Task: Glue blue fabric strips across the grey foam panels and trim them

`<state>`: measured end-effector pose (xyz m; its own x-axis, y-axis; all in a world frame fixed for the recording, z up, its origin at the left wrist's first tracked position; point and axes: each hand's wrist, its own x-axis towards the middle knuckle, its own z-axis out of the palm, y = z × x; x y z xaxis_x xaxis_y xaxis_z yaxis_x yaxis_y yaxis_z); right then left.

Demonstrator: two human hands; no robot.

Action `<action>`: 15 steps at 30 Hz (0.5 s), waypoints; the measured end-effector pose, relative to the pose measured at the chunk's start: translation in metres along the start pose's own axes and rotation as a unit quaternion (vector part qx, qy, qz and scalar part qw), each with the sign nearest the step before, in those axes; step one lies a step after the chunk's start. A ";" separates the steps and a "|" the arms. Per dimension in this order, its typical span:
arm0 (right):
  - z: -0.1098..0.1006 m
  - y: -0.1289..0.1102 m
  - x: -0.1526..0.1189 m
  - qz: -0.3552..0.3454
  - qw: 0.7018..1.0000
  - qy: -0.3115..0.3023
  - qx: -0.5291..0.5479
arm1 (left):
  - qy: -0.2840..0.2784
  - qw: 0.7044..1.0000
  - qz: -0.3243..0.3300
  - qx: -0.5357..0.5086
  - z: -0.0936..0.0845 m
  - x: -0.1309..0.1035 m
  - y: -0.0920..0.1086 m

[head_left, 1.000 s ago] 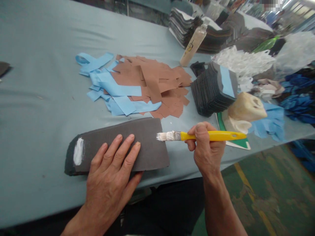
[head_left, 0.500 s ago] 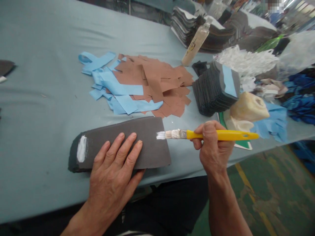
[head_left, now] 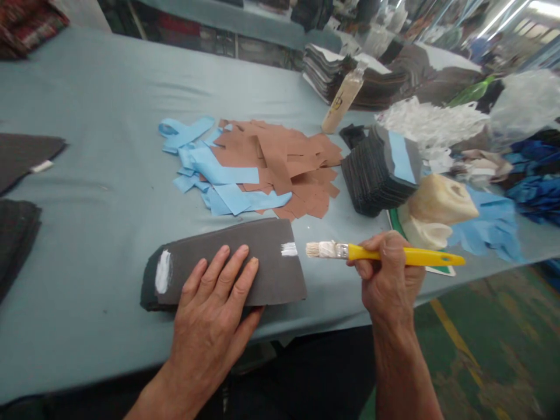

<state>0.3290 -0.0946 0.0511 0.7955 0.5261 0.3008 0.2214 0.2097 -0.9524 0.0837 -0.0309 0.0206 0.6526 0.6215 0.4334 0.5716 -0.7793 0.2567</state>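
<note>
My left hand (head_left: 219, 315) lies flat on a stack of dark grey fabric pieces (head_left: 273, 280), fingers stretched out and thumb along the near edge. On the top piece, white paste (head_left: 163, 272) marks the left end, and a smaller white patch (head_left: 289, 249) sits near the right edge. In my right hand (head_left: 389, 274) is a paintbrush (head_left: 420, 256) with a yellow handle, pinched between thumb and fingers. White-smeared bristles point left, just off the stack's right edge and apart from it.
Beyond the stack lie brown strips (head_left: 280, 157) and light blue strips (head_left: 231, 169). To the right stand a pile of dark pieces (head_left: 376, 169), a bottle (head_left: 343, 99) and a cream-coloured container (head_left: 441, 204). More dark fabric (head_left: 17, 239) lies at the left.
The brush has drawn back to the right, off the fabric, uncovering the white patch near the right edge. My left hand stays on the stack; the view has shifted slightly.
</note>
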 end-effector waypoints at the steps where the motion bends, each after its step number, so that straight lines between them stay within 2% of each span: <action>1: -0.001 0.000 -0.002 0.008 1.000 0.006 0.002 | 0.003 1.000 0.001 0.002 0.001 -0.001 0.000; 4: -0.007 0.004 -0.009 0.046 0.999 0.023 -0.006 | 0.014 1.000 0.005 0.014 0.002 -0.002 0.000; 8: -0.020 0.015 -0.016 0.102 0.994 0.046 -0.013 | 0.026 0.997 0.043 0.056 -0.002 -0.001 -0.006; 12: -0.031 0.022 -0.020 0.141 0.988 0.058 0.000 | -0.005 0.993 0.085 0.086 -0.009 0.004 -0.013; 15: -0.035 0.021 -0.021 0.150 0.986 0.069 0.019 | -0.029 0.993 0.084 0.080 -0.012 0.009 -0.015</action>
<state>0.3368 -0.1298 0.0231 0.8921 0.4517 -0.0069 -0.0548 0.0931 -0.9941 0.0750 -0.0150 0.0314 0.7708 0.4907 0.4064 0.5206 -0.8527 0.0423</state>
